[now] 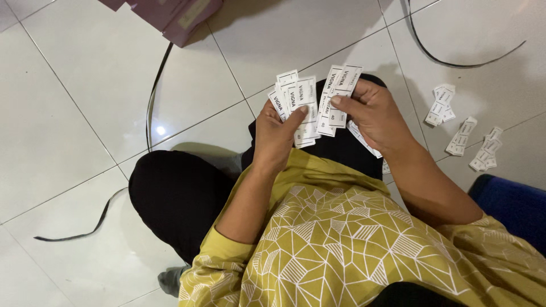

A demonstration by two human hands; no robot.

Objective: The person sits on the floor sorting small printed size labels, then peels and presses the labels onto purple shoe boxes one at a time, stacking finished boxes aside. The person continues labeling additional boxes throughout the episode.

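Both hands hold small white printed paper labels above the lap.
The left hand (277, 135) grips a fanned stack of white paper labels (296, 102); the right hand (372, 116) pinches another white label bunch (336, 96) just beside it, over the white tiled floor (68, 113).

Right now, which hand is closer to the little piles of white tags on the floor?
The right hand. The piles of tags lie on the tiled floor on its outer side, while the left hand, gripping its own fan of tags, is farther away beyond the right one.
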